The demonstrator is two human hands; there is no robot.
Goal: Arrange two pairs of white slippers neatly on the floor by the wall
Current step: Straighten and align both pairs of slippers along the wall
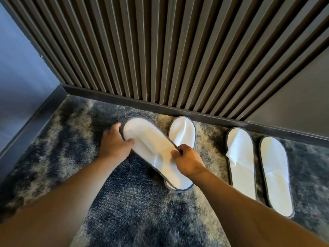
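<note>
Four white slippers with grey trim lie on the mottled grey carpet [135, 211] along the foot of the ribbed dark wall [178, 50], above its dark skirting board [160, 106]. Toward the right end of the wall, the right-hand pair sits side by side with toes toward the skirting: the inner slipper [242, 161] and the outer slipper [275, 173] lie parallel, close together but apart, both slightly angled. Nearer the left corner of the floor, the second pair is not yet lined up. One slipper [184, 132] lies flat with its toe just short of the skirting, and the angled slipper [154, 150] crosses over it, its toe pointing toward the left corner and its heel lying over the heel of the flat one. The left hand [114, 145] has its grip closed around the toe end of the angled slipper, thumb on the white upper and fingers curled around the far edge. The right hand [188, 162] has its grip pinching the grey edge of the same slipper near its middle, thumb and fingers pressed together on the trim. Both bare forearms reach in from the lower edge of the view.
</note>
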